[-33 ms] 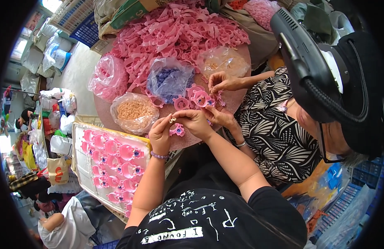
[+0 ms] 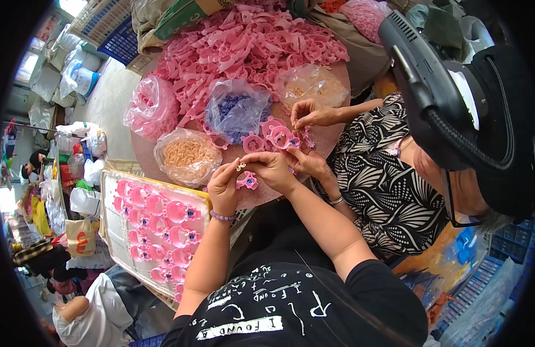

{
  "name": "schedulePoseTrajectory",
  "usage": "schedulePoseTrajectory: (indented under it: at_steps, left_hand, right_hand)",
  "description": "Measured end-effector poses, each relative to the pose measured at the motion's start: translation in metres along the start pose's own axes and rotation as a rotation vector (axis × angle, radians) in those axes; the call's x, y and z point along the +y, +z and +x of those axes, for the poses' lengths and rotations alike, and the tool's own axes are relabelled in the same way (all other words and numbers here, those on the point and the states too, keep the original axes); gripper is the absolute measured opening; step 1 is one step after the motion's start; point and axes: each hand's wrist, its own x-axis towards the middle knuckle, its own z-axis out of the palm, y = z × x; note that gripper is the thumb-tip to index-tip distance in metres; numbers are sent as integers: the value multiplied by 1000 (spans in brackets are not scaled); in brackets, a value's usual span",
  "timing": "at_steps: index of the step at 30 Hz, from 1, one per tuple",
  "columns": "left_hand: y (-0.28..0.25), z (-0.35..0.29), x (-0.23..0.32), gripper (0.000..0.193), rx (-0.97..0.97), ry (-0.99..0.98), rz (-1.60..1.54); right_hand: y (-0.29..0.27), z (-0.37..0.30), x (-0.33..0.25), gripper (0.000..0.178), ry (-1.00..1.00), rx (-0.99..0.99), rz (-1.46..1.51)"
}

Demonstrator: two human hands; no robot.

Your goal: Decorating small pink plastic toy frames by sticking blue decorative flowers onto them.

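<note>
Over the near edge of the round table point(image 2: 266, 198), my left hand point(image 2: 223, 186) and my right hand point(image 2: 270, 172) meet fingertip to fingertip. Pinched between them is a small beige plastic piece point(image 2: 241, 167), its exact shape too small to make out. Just under my right hand lies a pink plastic part point(image 2: 247, 181) with a blue-and-white detail, partly covered. An open clear bag of beige pieces point(image 2: 186, 157) stands beyond my left hand. Farther right, pink ring-shaped frames point(image 2: 277, 133) lie by a co-worker's hands point(image 2: 309, 163).
A big heap of pink plastic parts point(image 2: 250, 46) covers the far table. Bags of purple pieces point(image 2: 235, 113), pink pieces point(image 2: 150, 110) and beige pieces point(image 2: 313, 87) stand before it. At left, a white tray point(image 2: 109, 199) holds rows of pink frames. A co-worker point(image 2: 389, 179) sits close at right.
</note>
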Motion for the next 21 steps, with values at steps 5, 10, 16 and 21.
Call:
schedulePoseTrajectory:
  at_steps: [5, 10, 16, 21]
  left_hand:
    - [-2, -2, -2, 27, 20, -15, -4]
    - [-2, -1, 0, 27, 30, -18, -6]
    - [-2, -1, -1, 26, 44, -18, -23]
    - [0, -1, 0, 27, 77, -4, -13]
  right_hand:
    - [1, 2, 1, 15, 103, 12, 25]
    - [2, 5, 3, 15, 104, 11, 32]
    - [1, 7, 6, 14, 92, -3, 11]
    - [2, 5, 5, 14, 115, 5, 9]
